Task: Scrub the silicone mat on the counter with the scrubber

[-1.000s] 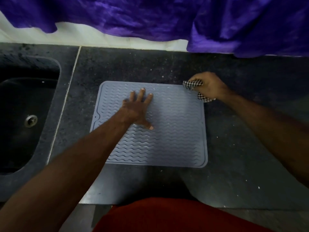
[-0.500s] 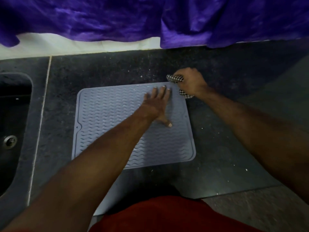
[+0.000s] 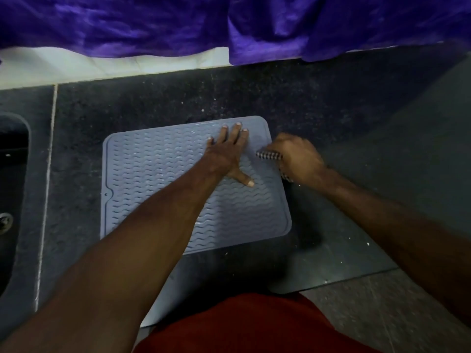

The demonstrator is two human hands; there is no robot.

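Here the left hand presses flat, fingers spread, on the silicone mat; the right hand grips the checkered scrubber at the mat's right edge.

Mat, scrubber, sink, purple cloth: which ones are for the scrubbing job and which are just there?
For the job:
silicone mat, flat on the counter
checkered scrubber, gripped by the right hand
left hand, pressing flat on the mat

Just there:
sink at the left
purple cloth hanging behind
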